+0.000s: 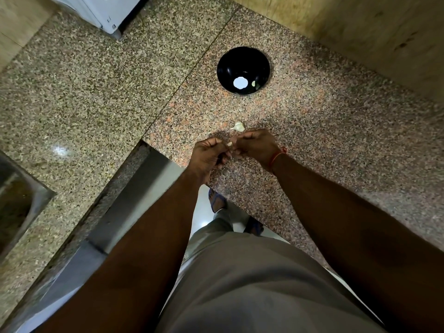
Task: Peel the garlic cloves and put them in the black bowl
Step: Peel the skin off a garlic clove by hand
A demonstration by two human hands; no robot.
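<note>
Left hand (209, 153) and right hand (258, 146) meet over the granite counter (312, 131), fingers curled, pinching one pale garlic clove (230, 144) between them. Garlic bulb (238, 126) lies on the counter just beyond the hands. Farther off, black bowl (243, 59) holds one small peeled clove (253, 84) beside a bright glare spot.

Single head view, worn high, aimed steeply down and forward. Wide-angle lens: edges bowed, granite counter (312, 131) seen from above. Both forearms enter from bottom edge, left hand (208, 156) and right hand (258, 146) met near frame centre, at arm's length from lens. Black bowl (243, 60) farther out, upper centre. Own torso, feet seen at bottom. No second view, no overlap to report.
</note>
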